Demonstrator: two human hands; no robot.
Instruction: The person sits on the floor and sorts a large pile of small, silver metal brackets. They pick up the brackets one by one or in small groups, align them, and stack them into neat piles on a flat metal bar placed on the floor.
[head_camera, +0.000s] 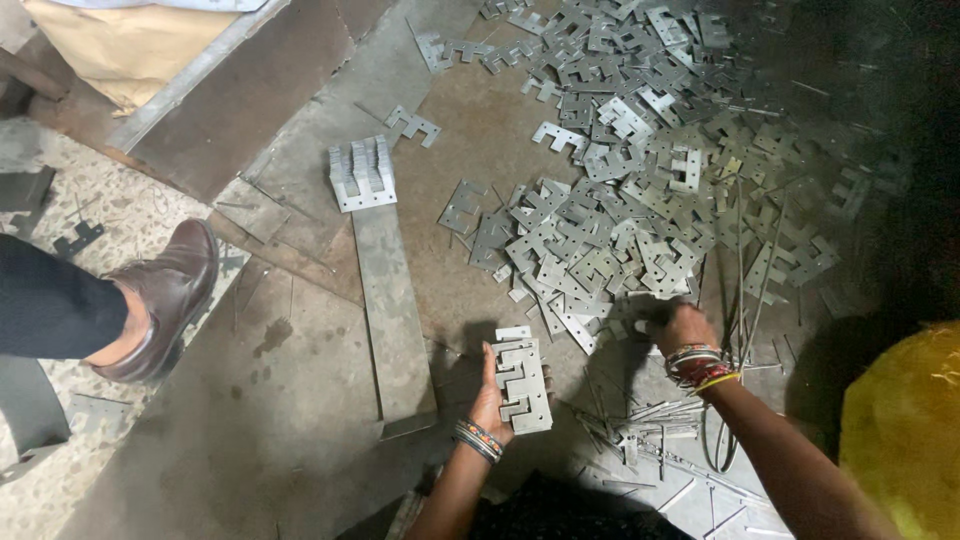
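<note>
My left hand (492, 402) grips a small stack of E-shaped metal plates (521, 380), held flat just above the floor. My right hand (680, 326) reaches into the near edge of a large loose pile of the same grey stamped plates (620, 170), fingers curled on pieces there; whether it holds one is unclear. Bangles ring both wrists. A neat upright stack of plates (361, 174) stands at the far end of a long flat metal strip (392, 310), left of my left hand.
Another person's leg and brown leather shoe (165, 295) stand at the left on the speckled floor. Thin metal strips and rods (650, 430) lie near my right forearm. A yellow sack (905, 430) sits at the right edge. A metal sheet and board (240, 90) lie top left.
</note>
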